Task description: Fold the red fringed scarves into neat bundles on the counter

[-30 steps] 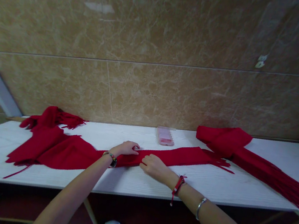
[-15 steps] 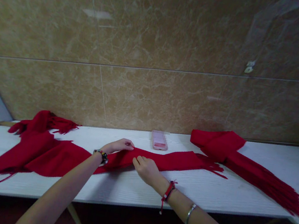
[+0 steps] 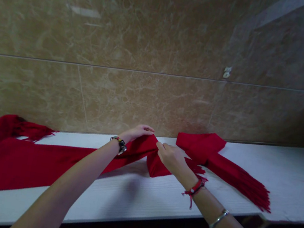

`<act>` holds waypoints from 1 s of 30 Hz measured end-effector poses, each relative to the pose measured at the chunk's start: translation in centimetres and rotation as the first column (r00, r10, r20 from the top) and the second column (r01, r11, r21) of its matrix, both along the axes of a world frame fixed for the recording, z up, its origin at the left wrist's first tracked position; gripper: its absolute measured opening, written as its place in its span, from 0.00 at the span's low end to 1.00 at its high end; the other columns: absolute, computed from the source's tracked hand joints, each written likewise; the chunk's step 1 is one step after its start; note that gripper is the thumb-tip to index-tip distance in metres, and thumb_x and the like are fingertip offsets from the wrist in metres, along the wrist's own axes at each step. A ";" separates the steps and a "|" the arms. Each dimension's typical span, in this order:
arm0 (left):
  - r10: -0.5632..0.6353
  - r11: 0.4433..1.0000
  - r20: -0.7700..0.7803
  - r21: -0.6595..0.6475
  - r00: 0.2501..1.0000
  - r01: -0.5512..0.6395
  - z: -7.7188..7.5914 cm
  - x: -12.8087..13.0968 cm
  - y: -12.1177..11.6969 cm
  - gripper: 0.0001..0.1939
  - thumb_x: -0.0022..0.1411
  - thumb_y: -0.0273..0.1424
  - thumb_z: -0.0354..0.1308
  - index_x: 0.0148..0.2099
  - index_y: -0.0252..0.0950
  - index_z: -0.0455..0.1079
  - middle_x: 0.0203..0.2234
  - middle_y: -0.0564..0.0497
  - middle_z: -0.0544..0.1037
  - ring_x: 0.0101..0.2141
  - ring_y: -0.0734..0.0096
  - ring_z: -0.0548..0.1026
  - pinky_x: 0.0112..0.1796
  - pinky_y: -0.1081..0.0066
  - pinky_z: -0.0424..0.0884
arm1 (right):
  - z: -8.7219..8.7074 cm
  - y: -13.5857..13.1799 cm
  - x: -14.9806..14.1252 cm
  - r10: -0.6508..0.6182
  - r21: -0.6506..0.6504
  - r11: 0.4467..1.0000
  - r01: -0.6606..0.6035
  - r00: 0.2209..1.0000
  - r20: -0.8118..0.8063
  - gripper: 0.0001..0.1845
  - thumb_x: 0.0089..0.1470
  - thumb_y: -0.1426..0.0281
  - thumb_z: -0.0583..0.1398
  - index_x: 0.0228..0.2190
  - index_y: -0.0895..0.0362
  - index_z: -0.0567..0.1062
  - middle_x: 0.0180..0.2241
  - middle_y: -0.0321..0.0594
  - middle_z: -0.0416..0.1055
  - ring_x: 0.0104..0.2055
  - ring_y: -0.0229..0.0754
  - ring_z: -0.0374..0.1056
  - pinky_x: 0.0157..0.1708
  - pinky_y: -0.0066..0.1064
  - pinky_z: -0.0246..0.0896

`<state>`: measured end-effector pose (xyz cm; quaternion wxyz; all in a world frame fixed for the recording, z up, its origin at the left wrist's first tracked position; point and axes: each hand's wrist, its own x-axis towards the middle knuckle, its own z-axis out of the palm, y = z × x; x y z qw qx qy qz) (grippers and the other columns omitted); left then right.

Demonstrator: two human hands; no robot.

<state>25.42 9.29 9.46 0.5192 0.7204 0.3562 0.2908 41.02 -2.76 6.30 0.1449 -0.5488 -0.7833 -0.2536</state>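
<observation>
left hand point(image 3: 142, 131): pinched closed on raised edge of red scarf point(image 3: 144, 146)
right hand point(image 3: 172, 158): pinched closed just right, same cloth
red scarf: hold taut, keep edges even

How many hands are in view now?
2: the left hand at the upper edge of the raised red cloth, and the right hand gripping it farther right.

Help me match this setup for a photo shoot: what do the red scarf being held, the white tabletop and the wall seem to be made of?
Red scarf: soft, matte cloth, perhaps wool-like; it drapes and creases.
White tabletop: possibly painted wood or laminate, with faint grain-like streaks.
Wall: glossy tile or stone, given its veining, straight joints and reflections.
</observation>
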 end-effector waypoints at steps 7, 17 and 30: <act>-0.073 0.997 -0.107 0.014 0.992 0.075 -2.1 9.4 1.2 0.13 0.51 0.29 0.57 0.40 0.31 0.70 0.29 0.49 0.76 0.28 0.76 0.70 0.33 0.73 0.66 | -2.1 -0.1 7.8 -0.133 -0.024 0.991 0.134 0.990 0.039 0.18 0.55 0.75 0.47 0.47 0.57 0.65 0.29 0.45 0.71 0.29 0.41 0.67 0.23 0.27 0.53; -0.076 0.977 -0.386 0.155 0.919 0.146 -7.5 14.0 2.5 0.12 0.49 0.26 0.56 0.38 0.31 0.71 0.29 0.52 0.76 0.31 0.73 0.71 0.35 0.74 0.66 | -7.9 0.7 11.8 -0.175 -0.203 0.965 0.168 0.984 -0.017 0.20 0.55 0.74 0.48 0.50 0.57 0.62 0.35 0.46 0.70 0.33 0.41 0.67 0.28 0.26 0.59; 0.210 0.612 -0.521 0.730 0.827 0.305 -8.8 5.5 -4.5 0.25 0.56 0.40 0.53 0.54 0.38 0.58 0.50 0.45 0.62 0.49 0.63 0.62 0.49 0.63 0.59 | -8.2 1.7 12.6 0.047 -0.139 0.988 -0.068 0.988 -0.144 0.17 0.52 0.81 0.50 0.42 0.59 0.70 0.40 0.44 0.68 0.43 0.40 0.63 0.41 0.28 0.60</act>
